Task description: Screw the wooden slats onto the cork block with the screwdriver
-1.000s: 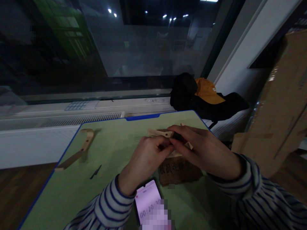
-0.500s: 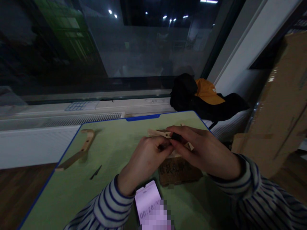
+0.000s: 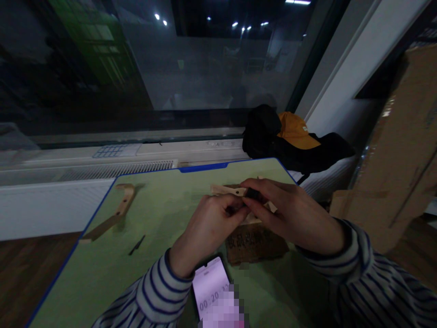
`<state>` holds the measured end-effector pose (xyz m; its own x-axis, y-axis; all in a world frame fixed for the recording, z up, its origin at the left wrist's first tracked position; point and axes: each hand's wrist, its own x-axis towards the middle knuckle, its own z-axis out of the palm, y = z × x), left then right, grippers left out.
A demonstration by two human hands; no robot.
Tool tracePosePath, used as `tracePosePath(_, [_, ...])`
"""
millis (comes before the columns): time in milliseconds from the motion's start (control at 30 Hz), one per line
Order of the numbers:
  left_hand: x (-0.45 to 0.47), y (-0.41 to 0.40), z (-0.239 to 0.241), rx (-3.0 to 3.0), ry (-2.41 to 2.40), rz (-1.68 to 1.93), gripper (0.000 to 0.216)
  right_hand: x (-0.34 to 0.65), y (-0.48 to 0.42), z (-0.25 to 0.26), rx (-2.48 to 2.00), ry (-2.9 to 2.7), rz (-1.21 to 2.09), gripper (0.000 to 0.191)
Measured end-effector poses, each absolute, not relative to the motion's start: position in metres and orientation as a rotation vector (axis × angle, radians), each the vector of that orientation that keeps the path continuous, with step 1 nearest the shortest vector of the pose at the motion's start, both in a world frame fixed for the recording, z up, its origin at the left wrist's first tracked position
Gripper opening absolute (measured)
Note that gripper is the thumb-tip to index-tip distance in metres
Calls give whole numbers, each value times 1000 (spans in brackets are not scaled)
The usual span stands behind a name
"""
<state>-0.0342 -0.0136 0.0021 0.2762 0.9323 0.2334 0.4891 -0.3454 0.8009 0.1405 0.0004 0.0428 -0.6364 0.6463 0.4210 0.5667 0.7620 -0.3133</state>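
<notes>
Both hands meet over some pale wooden pieces at the right of the green table. My right hand (image 3: 290, 207) pinches a small dark block-like piece (image 3: 252, 193) between thumb and fingers; its exact kind does not show. My left hand (image 3: 210, 223) is closed, its fingertips touching the right hand's, and what it grips is hidden. Behind the fingers sticks out a flat wooden strip (image 3: 225, 189) with a dark hole. Under the hands lies a brown cardboard piece (image 3: 256, 246) with dark handwritten marks.
A bent wooden piece with holes (image 3: 124, 200) lies at the table's left, with a thin dark object (image 3: 136, 246) nearby. A phone (image 3: 213, 287) showing a timer lies in front. Beyond the table (image 3: 177, 196) are a radiator (image 3: 85, 200), a black bag or clothing and an orange cap (image 3: 297, 130).
My right fingers have shifted slightly around the small dark piece, which is tilted a little differently. My left hand has barely moved.
</notes>
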Motion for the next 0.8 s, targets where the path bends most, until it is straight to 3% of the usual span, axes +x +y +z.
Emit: tracePosePath(800, [-35, -15, 4, 1967, 1317, 909, 12, 140, -2, 45, -930, -2435, 234, 27])
